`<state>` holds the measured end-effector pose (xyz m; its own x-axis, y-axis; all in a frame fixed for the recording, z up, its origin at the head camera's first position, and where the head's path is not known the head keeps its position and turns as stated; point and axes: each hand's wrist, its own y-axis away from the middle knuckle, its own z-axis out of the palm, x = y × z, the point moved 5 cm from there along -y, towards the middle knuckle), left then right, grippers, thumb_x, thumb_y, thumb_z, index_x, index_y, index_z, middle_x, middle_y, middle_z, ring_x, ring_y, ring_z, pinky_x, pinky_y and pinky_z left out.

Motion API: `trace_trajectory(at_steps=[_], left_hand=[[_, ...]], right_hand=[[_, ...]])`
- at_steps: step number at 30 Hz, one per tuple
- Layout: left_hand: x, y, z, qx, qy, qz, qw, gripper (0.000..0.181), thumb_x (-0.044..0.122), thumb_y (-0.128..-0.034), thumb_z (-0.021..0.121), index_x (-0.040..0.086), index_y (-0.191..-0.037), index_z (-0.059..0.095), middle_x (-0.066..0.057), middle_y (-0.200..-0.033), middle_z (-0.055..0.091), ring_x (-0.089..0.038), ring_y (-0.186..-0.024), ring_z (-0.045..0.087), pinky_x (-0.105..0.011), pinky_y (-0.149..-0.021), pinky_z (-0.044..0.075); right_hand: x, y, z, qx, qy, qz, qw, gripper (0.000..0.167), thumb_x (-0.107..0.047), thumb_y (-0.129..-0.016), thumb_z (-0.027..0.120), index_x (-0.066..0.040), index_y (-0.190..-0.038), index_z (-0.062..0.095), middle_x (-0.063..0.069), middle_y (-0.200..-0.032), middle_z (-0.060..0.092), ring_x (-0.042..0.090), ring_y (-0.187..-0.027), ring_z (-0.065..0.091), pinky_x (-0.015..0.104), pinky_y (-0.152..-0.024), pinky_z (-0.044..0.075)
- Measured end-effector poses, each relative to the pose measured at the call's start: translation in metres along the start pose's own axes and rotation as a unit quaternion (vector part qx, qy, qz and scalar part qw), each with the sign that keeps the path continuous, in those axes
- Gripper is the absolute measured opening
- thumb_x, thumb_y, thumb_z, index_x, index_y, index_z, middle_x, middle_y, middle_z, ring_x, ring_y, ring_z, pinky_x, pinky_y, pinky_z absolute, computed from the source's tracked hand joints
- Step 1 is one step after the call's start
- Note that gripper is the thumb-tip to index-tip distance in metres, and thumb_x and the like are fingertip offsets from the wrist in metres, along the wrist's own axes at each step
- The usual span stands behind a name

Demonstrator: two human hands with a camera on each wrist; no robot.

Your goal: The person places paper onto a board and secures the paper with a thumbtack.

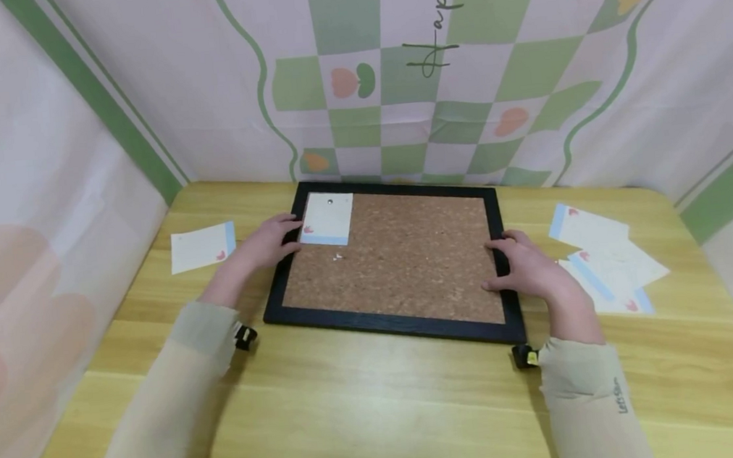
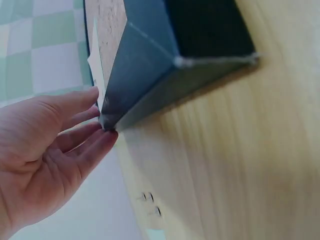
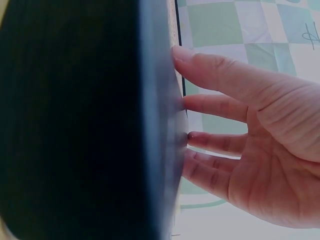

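A cork board (image 1: 401,255) with a black frame lies on the table, tilted slightly clockwise. In its upper left corner is a white card (image 1: 329,214) with a blue bottom strip, a small silver pin near its top. My left hand (image 1: 269,241) holds the frame's left side, thumb on the face side and fingers along the outer edge in the left wrist view. The right hand (image 1: 530,265) grips the opposite side, its fingertips reaching over the frame to the cork; the black frame (image 3: 75,120) fills much of the right wrist view.
One loose card (image 1: 201,248) lies left of the board. Several overlapping cards (image 1: 611,258) lie to its right, close to the right forearm. Small metal pins (image 2: 151,197) sit on the table near the left hand. A checkered cloth (image 1: 418,72) hangs behind the table.
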<state>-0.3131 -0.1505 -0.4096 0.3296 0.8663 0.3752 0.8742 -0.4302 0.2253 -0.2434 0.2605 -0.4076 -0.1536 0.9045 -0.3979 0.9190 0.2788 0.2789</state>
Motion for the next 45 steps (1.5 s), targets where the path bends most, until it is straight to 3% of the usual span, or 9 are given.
trace_trajectory(at_steps=[7, 10, 14, 21, 30, 34, 38, 41, 45], left_hand=[[-0.012, 0.006, 0.000, -0.008, 0.013, -0.014, 0.9998, 0.061, 0.019, -0.0996, 0.062, -0.005, -0.150, 0.037, -0.025, -0.159, 0.033, -0.043, -0.147, 0.032, -0.054, -0.120, 0.032], [-0.018, 0.008, -0.001, -0.004, 0.039, -0.013, 0.9991, 0.062, 0.017, -0.0988, 0.063, -0.005, -0.150, 0.037, -0.027, -0.155, 0.039, -0.042, -0.142, 0.040, -0.054, -0.118, 0.035], [-0.025, 0.013, -0.003, 0.009, 0.069, -0.017, 0.9974, 0.057, 0.016, -0.0993, 0.062, -0.003, -0.149, 0.041, -0.025, -0.149, 0.048, -0.040, -0.135, 0.051, -0.053, -0.114, 0.041], [-0.039, 0.023, -0.010, 0.044, 0.099, -0.038, 0.9933, 0.053, 0.022, -0.1011, 0.059, 0.003, -0.148, 0.045, -0.022, -0.150, 0.048, -0.040, -0.135, 0.049, -0.057, -0.112, 0.041], [-0.073, 0.039, -0.022, 0.075, 0.095, -0.072, 0.9900, 0.055, 0.025, -0.1005, 0.060, 0.000, -0.147, 0.044, -0.028, -0.151, 0.044, -0.047, -0.135, 0.044, -0.061, -0.112, 0.038], [-0.094, 0.048, -0.026, 0.084, 0.095, -0.097, 0.9872, 0.058, 0.025, -0.1006, 0.059, -0.001, -0.149, 0.039, -0.031, -0.149, 0.043, -0.050, -0.125, 0.051, -0.063, -0.106, 0.042], [-0.112, 0.056, -0.030, 0.084, 0.078, -0.128, 0.9851, 0.067, 0.026, -0.0981, 0.061, -0.004, -0.151, 0.033, -0.036, -0.152, 0.033, -0.055, -0.131, 0.041, -0.069, -0.110, 0.034], [-0.122, 0.061, -0.032, 0.070, 0.055, -0.147, 0.9851, 0.074, 0.028, -0.0968, 0.062, -0.007, -0.151, 0.028, -0.039, -0.155, 0.023, -0.058, -0.142, 0.022, -0.071, -0.116, 0.019], [-0.131, 0.068, -0.036, 0.051, 0.056, -0.167, 0.9830, 0.078, 0.030, -0.0969, 0.062, -0.010, -0.152, 0.024, -0.040, -0.155, 0.019, -0.057, -0.144, 0.018, -0.069, -0.118, 0.016]], right_hand=[[0.000, 0.000, 0.000, -0.001, 0.003, 0.002, 1.0000, 0.083, -0.031, -0.085, 0.079, 0.009, -0.147, 0.040, 0.043, -0.153, 0.016, 0.059, -0.136, 0.028, 0.069, -0.107, 0.036], [-0.001, 0.000, 0.000, -0.003, 0.005, 0.004, 1.0000, 0.083, -0.032, -0.086, 0.079, 0.008, -0.147, 0.040, 0.043, -0.153, 0.016, 0.059, -0.136, 0.028, 0.069, -0.106, 0.037], [-0.002, 0.000, -0.001, -0.005, 0.004, 0.006, 1.0000, 0.083, -0.032, -0.086, 0.079, 0.008, -0.147, 0.039, 0.043, -0.153, 0.016, 0.060, -0.136, 0.028, 0.069, -0.106, 0.037], [-0.001, 0.001, -0.001, -0.001, 0.002, 0.006, 1.0000, 0.083, -0.033, -0.086, 0.079, 0.007, -0.147, 0.039, 0.043, -0.153, 0.016, 0.059, -0.135, 0.030, 0.069, -0.104, 0.038], [0.002, 0.001, 0.000, 0.000, 0.000, 0.005, 1.0000, 0.082, -0.031, -0.086, 0.078, 0.007, -0.147, 0.039, 0.042, -0.153, 0.016, 0.059, -0.135, 0.030, 0.069, -0.105, 0.038], [0.002, 0.001, 0.001, 0.000, -0.001, 0.004, 1.0000, 0.082, -0.031, -0.086, 0.078, 0.007, -0.147, 0.039, 0.042, -0.153, 0.016, 0.059, -0.136, 0.030, 0.069, -0.105, 0.038], [0.002, 0.002, 0.001, 0.000, -0.004, 0.002, 1.0000, 0.082, -0.032, -0.086, 0.078, 0.007, -0.147, 0.040, 0.042, -0.153, 0.017, 0.059, -0.136, 0.029, 0.070, -0.105, 0.037], [0.002, 0.002, 0.001, -0.002, -0.006, 0.005, 1.0000, 0.082, -0.032, -0.087, 0.078, 0.006, -0.148, 0.039, 0.042, -0.154, 0.016, 0.059, -0.136, 0.029, 0.069, -0.106, 0.037], [0.003, 0.002, 0.001, -0.003, -0.010, 0.008, 0.9999, 0.081, -0.031, -0.087, 0.077, 0.004, -0.149, 0.038, 0.040, -0.155, 0.015, 0.058, -0.137, 0.029, 0.070, -0.106, 0.037]])
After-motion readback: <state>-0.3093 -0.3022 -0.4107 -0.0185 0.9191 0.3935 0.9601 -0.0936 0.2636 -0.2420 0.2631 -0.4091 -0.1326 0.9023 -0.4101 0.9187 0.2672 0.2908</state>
